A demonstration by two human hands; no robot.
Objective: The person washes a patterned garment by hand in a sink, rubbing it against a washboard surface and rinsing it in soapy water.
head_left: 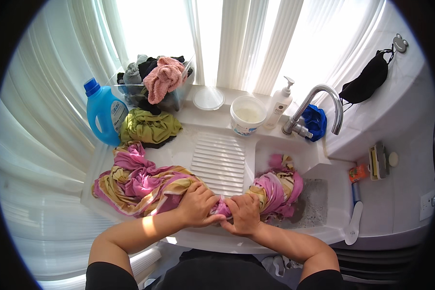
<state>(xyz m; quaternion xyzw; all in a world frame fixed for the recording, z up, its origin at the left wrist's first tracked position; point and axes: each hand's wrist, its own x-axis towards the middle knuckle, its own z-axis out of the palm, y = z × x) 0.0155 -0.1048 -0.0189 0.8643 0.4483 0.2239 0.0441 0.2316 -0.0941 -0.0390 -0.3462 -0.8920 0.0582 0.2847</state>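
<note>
A long pink and yellow patterned cloth point(145, 181) lies across the white laundry sink point(179, 154). Its left part is bunched on the flat ledge, while the right part hangs bundled into the basin, by some sudsy water point(314, 203). Between these two bundles, my left hand point(198, 205) is closed around the cloth's narrow middle. Right beside it, my right hand point(243, 214) also grips the cloth, thumbs nearly touching. Behind my hands is the ridged washboard surface point(219, 162) of the sink.
On the left stand a blue detergent bottle point(103, 113), a green garment point(147, 126) and a clear bin of clothes with a pink towel point(164, 79). Along the back are a round lid point(208, 98), white tub point(248, 116), pump bottle point(278, 106) and curved faucet point(324, 92). A brush point(355, 217) lies at the right.
</note>
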